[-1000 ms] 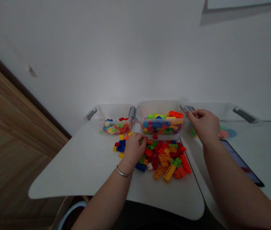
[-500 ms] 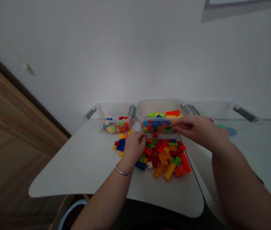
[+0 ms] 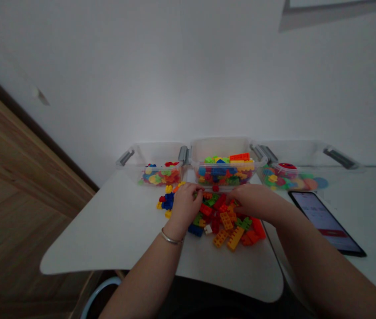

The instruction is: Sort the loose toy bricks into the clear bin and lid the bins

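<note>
A heap of toy building bricks (image 3: 220,238) in red, orange, green, blue and yellow lies on the white table. My left hand (image 3: 186,201) rests at the heap's left part, fingers curled in with the thumb near them; what they hold, if anything, is hidden. At the heap's upper right, my right hand (image 3: 249,200) reaches down with its fingers a little apart around the orange and red bricks, the tips partly hidden. Right behind the heap stands the middle clear plastic box (image 3: 221,142), partly filled with bricks of mixed colours.
To the left is another clear box (image 3: 156,147) with small colourful pieces. A third clear box (image 3: 302,145) on the right holds coloured round pieces. A phone (image 3: 327,221) with a lit screen lies right of my right forearm. The wall (image 3: 188,79) rises behind the boxes.
My right hand has moved from the middle box's right front edge down and left onto the brick heap, uncovering the phone and the right box's contents. My left hand has stayed put.
</note>
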`<action>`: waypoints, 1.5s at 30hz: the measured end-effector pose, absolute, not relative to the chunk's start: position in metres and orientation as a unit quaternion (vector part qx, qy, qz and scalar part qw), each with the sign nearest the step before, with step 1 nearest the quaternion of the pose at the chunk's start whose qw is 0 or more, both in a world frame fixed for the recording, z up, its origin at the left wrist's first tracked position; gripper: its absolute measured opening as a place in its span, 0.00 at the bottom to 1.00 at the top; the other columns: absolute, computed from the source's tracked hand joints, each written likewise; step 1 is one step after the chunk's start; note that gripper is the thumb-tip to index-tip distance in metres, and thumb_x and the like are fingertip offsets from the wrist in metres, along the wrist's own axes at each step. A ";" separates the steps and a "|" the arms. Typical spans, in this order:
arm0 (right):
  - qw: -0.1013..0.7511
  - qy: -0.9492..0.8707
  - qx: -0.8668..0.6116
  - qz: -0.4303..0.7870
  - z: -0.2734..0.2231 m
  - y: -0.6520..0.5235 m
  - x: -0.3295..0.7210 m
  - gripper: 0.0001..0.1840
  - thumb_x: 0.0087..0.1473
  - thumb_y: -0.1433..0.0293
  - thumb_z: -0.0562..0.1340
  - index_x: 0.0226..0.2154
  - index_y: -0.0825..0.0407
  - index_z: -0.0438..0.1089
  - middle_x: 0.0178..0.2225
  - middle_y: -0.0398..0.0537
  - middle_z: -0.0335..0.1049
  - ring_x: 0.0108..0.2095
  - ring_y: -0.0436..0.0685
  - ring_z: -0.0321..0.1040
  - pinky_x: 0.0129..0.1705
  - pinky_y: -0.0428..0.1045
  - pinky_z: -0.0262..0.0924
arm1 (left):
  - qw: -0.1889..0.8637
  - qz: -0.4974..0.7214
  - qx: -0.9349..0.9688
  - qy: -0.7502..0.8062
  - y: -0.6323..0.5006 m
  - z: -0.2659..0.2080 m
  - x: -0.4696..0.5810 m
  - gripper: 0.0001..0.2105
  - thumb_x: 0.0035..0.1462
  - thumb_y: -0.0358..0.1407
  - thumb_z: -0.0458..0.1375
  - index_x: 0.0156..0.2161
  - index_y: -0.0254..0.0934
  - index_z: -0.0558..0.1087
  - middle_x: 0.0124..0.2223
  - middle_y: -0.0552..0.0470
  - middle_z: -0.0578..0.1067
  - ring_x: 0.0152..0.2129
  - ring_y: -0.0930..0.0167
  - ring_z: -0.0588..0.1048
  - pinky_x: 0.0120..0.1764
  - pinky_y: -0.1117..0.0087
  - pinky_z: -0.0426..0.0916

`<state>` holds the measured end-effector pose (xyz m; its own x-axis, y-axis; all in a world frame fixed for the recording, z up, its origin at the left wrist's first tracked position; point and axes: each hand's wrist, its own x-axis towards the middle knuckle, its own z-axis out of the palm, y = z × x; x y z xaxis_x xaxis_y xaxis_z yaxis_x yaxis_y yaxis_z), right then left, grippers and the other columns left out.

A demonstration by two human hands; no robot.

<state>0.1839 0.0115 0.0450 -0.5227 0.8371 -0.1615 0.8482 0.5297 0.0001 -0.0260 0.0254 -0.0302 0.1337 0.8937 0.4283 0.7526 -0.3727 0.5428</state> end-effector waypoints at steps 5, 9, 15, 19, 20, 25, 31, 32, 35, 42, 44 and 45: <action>0.090 0.859 0.502 -0.051 0.046 0.011 0.184 0.16 0.49 0.75 0.59 0.40 0.48 0.75 0.38 0.52 0.78 0.40 0.63 0.75 0.37 0.52 0.66 | 0.091 0.361 0.747 0.551 0.025 -0.029 -0.026 0.07 0.58 0.29 0.55 0.36 0.37 0.77 0.38 0.48 0.78 0.40 0.65 0.75 0.48 0.61 0.68; 0.090 0.856 0.507 -0.045 0.041 0.013 0.183 0.19 0.47 0.76 0.59 0.42 0.48 0.75 0.40 0.52 0.78 0.41 0.64 0.75 0.37 0.52 0.66 | 0.095 0.358 0.749 0.550 0.025 -0.029 -0.026 0.07 0.58 0.29 0.55 0.36 0.37 0.77 0.38 0.48 0.78 0.40 0.65 0.75 0.48 0.61 0.68; 0.094 0.858 0.503 -0.048 0.030 0.016 0.180 0.18 0.47 0.78 0.58 0.40 0.49 0.76 0.38 0.53 0.78 0.40 0.62 0.75 0.36 0.51 0.66 | 0.100 0.353 0.747 0.555 0.026 -0.029 -0.025 0.07 0.59 0.29 0.55 0.36 0.36 0.77 0.38 0.48 0.78 0.40 0.65 0.75 0.48 0.61 0.68; 0.097 0.858 0.502 -0.046 0.029 0.018 0.180 0.20 0.46 0.78 0.58 0.41 0.50 0.75 0.39 0.54 0.78 0.40 0.63 0.75 0.36 0.51 0.66 | 0.096 0.357 0.748 0.551 0.026 -0.029 -0.025 0.07 0.59 0.29 0.55 0.36 0.37 0.77 0.38 0.48 0.78 0.40 0.65 0.75 0.48 0.61 0.68; 0.099 0.857 0.504 -0.043 0.029 0.018 0.180 0.20 0.46 0.78 0.58 0.42 0.50 0.75 0.39 0.54 0.78 0.40 0.63 0.75 0.35 0.51 0.65 | 0.095 0.357 0.748 0.551 0.026 -0.029 -0.025 0.07 0.59 0.29 0.55 0.36 0.37 0.76 0.38 0.48 0.78 0.40 0.65 0.75 0.48 0.61 0.68; 0.065 0.855 0.513 -0.028 0.043 0.012 0.184 0.15 0.50 0.71 0.61 0.42 0.48 0.74 0.40 0.51 0.78 0.40 0.63 0.75 0.34 0.50 0.62 | 0.093 0.358 0.749 0.549 0.026 -0.031 -0.026 0.08 0.59 0.29 0.55 0.35 0.37 0.76 0.38 0.48 0.78 0.40 0.65 0.75 0.47 0.62 0.68; -0.094 0.836 0.541 0.004 0.074 0.001 0.210 0.12 0.54 0.64 0.59 0.41 0.45 0.73 0.30 0.44 0.73 0.27 0.53 0.68 0.26 0.47 0.53 | 0.100 0.360 0.750 0.546 0.027 -0.034 -0.027 0.08 0.59 0.30 0.54 0.36 0.38 0.77 0.39 0.48 0.78 0.40 0.66 0.75 0.48 0.62 0.69; -0.137 0.832 0.538 0.018 0.078 0.001 0.216 0.12 0.54 0.64 0.59 0.41 0.46 0.72 0.30 0.44 0.72 0.26 0.53 0.66 0.26 0.47 0.53 | 0.101 0.360 0.749 0.547 0.027 -0.034 -0.027 0.08 0.59 0.30 0.54 0.36 0.38 0.77 0.39 0.48 0.78 0.40 0.66 0.75 0.48 0.62 0.69; -0.295 0.797 0.523 0.064 0.083 0.005 0.231 0.13 0.55 0.63 0.58 0.42 0.47 0.72 0.32 0.48 0.70 0.27 0.55 0.64 0.29 0.49 0.57 | 0.101 0.363 0.747 0.548 0.027 -0.033 -0.027 0.08 0.59 0.30 0.54 0.36 0.38 0.77 0.39 0.48 0.78 0.40 0.66 0.75 0.48 0.62 0.69; -0.501 0.629 0.570 0.168 0.066 0.027 0.240 0.16 0.58 0.61 0.56 0.46 0.50 0.69 0.42 0.60 0.71 0.43 0.66 0.66 0.47 0.59 0.60 | 0.107 0.352 0.748 0.553 0.026 -0.031 -0.026 0.08 0.58 0.29 0.55 0.36 0.38 0.77 0.38 0.48 0.78 0.39 0.66 0.75 0.47 0.62 0.69; -0.471 0.630 0.591 0.178 0.060 0.032 0.240 0.17 0.60 0.61 0.54 0.48 0.50 0.68 0.47 0.62 0.69 0.50 0.68 0.63 0.53 0.62 0.55 | 0.107 0.349 0.749 0.554 0.027 -0.031 -0.026 0.08 0.58 0.29 0.55 0.36 0.38 0.77 0.39 0.48 0.78 0.40 0.66 0.75 0.47 0.62 0.69; -0.454 0.633 0.601 0.179 0.056 0.035 0.240 0.18 0.60 0.60 0.54 0.48 0.50 0.68 0.49 0.62 0.68 0.52 0.68 0.61 0.55 0.62 0.52 | 0.107 0.348 0.749 0.553 0.027 -0.031 -0.026 0.08 0.58 0.29 0.55 0.36 0.38 0.77 0.39 0.48 0.78 0.40 0.66 0.75 0.47 0.62 0.69</action>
<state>0.2398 0.0352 0.0560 0.1340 0.5987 0.7897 0.9236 0.2133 -0.3184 -0.0257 0.0266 -0.0312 0.1456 0.9034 0.4034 0.7542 -0.3652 0.5458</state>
